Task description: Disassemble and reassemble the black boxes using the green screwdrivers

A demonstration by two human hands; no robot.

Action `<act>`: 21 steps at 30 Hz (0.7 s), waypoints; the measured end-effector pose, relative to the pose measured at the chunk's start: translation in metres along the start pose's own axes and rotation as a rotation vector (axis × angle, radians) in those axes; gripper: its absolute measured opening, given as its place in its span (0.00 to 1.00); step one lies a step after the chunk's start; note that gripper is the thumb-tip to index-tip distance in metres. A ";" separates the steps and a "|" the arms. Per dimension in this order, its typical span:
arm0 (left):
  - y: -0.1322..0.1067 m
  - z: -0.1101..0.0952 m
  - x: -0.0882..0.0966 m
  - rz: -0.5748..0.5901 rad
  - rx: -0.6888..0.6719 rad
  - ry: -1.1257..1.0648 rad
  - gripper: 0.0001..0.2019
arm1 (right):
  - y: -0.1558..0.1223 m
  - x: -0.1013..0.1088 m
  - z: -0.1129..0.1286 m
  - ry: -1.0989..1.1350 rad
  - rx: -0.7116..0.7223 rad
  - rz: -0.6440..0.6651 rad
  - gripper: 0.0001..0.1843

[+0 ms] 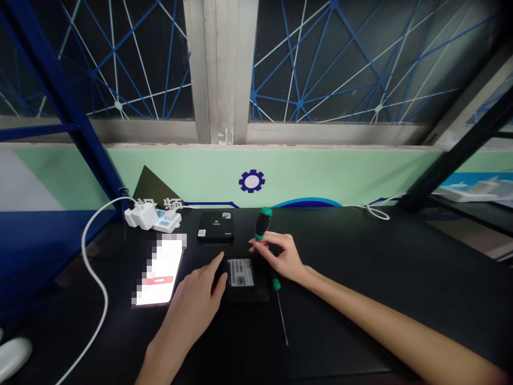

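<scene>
Seen from above, on a black worktable point(360, 278) under a window. Left hand point(196, 302) laid flat, fingers loosely spread, resting on the left edge of a small black set-top box point(244, 278) and pinning it down rather than clasping it. Right hand point(280, 256) on the box's far right corner, thumb and fingers lightly curled, apparently closed on nothing; fingertips just beside a stubby green-and-black screwdriver handle point(263, 222) standing upright, contact with it not clear.

Box lying flat, underside up, showing a pale printed label with a small code square. Rigid plastic shell, probably light, smooth enough to skid on the tabletop, so best steadied by pressing from above or pinching the two side edges, away from the label.

Just right of the right wrist, a long thin screwdriver point(280, 310) with a green collar, lying flat, tip toward the viewer. Beyond the left fingertips, a second black box point(215, 224). Left of the left hand, a lit phone point(160, 272), screen blurred. Farther back on the left, a white power strip point(166, 220) with a plug and trailing white cable point(90, 256).
</scene>
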State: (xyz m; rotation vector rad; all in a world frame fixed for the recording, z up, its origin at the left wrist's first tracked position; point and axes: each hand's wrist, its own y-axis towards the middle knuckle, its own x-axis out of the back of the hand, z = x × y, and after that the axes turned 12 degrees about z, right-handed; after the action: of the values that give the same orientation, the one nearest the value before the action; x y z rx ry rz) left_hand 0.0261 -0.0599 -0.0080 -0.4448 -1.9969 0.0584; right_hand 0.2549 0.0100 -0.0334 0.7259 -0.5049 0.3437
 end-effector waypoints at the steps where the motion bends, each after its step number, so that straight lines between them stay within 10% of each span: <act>1: 0.000 0.000 0.000 0.000 0.000 -0.002 0.27 | 0.000 -0.001 0.000 0.003 -0.001 -0.006 0.12; 21: -0.001 0.000 -0.001 -0.012 0.002 0.020 0.26 | -0.001 0.000 0.001 -0.015 0.025 0.001 0.11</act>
State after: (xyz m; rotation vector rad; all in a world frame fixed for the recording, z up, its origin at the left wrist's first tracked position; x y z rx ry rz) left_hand 0.0261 -0.0608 -0.0087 -0.4300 -1.9793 0.0485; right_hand 0.2551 0.0088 -0.0328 0.7528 -0.5160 0.3460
